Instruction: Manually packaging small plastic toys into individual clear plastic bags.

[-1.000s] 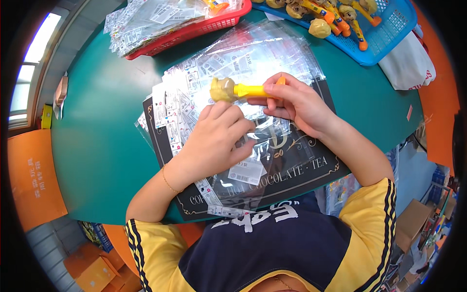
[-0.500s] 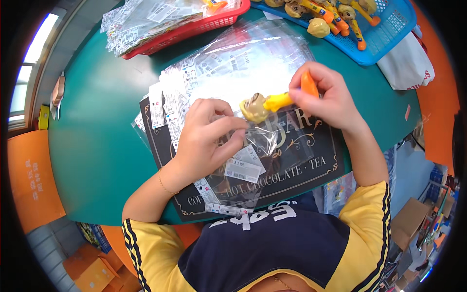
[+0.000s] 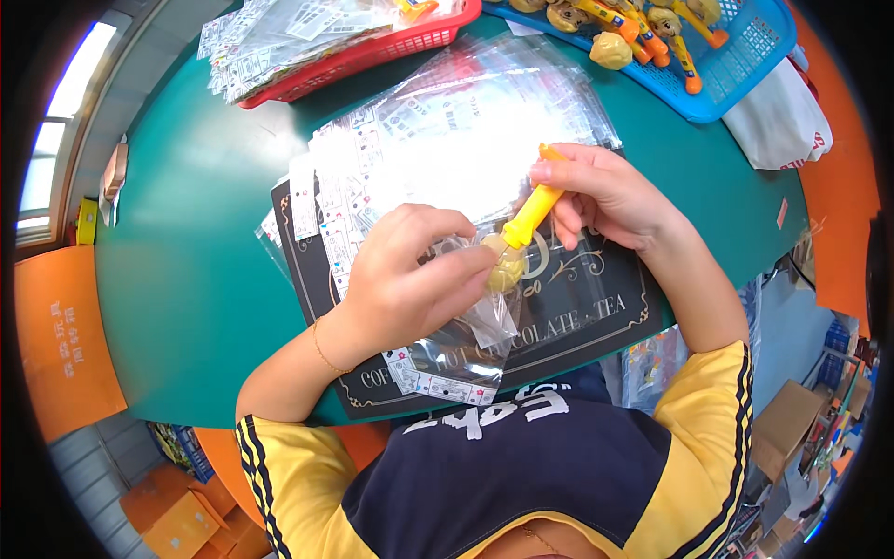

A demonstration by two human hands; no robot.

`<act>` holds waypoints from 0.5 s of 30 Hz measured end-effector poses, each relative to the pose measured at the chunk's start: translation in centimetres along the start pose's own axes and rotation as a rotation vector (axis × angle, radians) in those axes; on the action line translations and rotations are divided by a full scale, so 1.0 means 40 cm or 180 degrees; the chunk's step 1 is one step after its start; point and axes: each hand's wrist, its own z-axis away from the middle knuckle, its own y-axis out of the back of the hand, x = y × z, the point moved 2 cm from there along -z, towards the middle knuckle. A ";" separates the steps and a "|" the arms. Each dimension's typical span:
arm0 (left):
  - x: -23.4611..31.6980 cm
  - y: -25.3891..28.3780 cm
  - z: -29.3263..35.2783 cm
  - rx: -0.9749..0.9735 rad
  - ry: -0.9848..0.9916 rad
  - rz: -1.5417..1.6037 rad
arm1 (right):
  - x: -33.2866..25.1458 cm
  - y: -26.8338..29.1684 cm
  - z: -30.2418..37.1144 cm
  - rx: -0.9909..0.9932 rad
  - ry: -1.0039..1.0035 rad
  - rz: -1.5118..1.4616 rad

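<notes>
My right hand pinches the upper end of a toy with a yellow handle and a blond doll-like head. The toy tilts with its head pointing down, among folds of a clear plastic bag. My left hand closes its fingers on that bag, its fingertips beside the toy's head. How far the head sits inside the bag I cannot tell. Printed strips show along the bag's lower edge. Beneath lies a dark placemat with light lettering.
A stack of clear printed bags covers the placemat's far part. Behind it stand a red basket heaped with packaged bags and a blue basket of similar toys. A white bag lies right on the green table.
The toy has swung from nearly level to steeply tilted, head down, and its head has come against the bag. My left hand has shifted slightly right and the bag is bunched up.
</notes>
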 end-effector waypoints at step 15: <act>-0.011 0.009 -0.012 -0.0677 0.3512 0.3705 | -0.026 -0.031 0.060 -0.0266 0.1555 0.0566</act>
